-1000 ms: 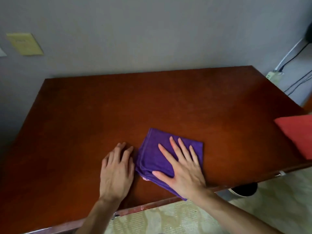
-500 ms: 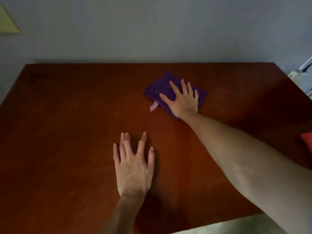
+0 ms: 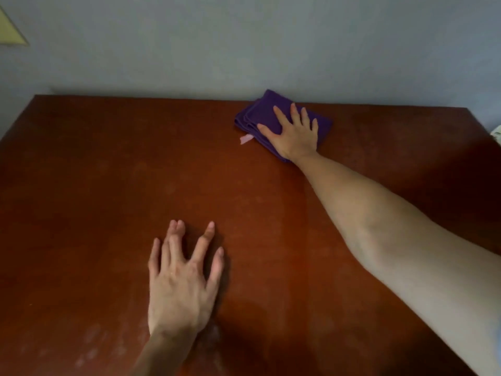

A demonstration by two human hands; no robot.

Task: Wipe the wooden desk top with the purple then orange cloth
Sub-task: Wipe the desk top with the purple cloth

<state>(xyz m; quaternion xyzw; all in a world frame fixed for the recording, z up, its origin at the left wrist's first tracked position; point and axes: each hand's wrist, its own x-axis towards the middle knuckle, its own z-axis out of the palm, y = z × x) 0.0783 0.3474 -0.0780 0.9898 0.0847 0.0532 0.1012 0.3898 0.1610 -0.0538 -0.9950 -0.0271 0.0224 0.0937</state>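
— Right, which way is the purple cloth [image 3: 271,115] lying?

— Cornerwise. It's folded into a thick pad, and its long axis runs on a slant across the wooden desk top [image 3: 108,172] — one corner points up at the grey wall [image 3: 244,44], touching or all but touching it, and the opposite corner points back toward the person, tucked under the wrist.

— And where on the desk is that?

— At the far edge, hard by the wall, a little right of the desk's middle.

— What does it look like?

— Deep purple, soft, towel-like. The stacked folds show as ridges along the left side, and a small pale pink tag [image 3: 246,138] sticks out from that side onto the wood.

— The hands?

— The right hand [image 3: 294,134] lies flat on the cloth, fingers straight and spread, palm pressing it down; the arm is stretched out long across the desk. Nothing is curled round the cloth. The left hand [image 3: 181,280] rests on the bare wood near the front edge, well apart from the cloth, fingers extended and splayed, holding nothing.

— The desk itself?

— Reddish-brown, glossy, with faint pale smears near the left hand. A yellow note [image 3: 10,31] is on the wall, above the desk's far left corner.
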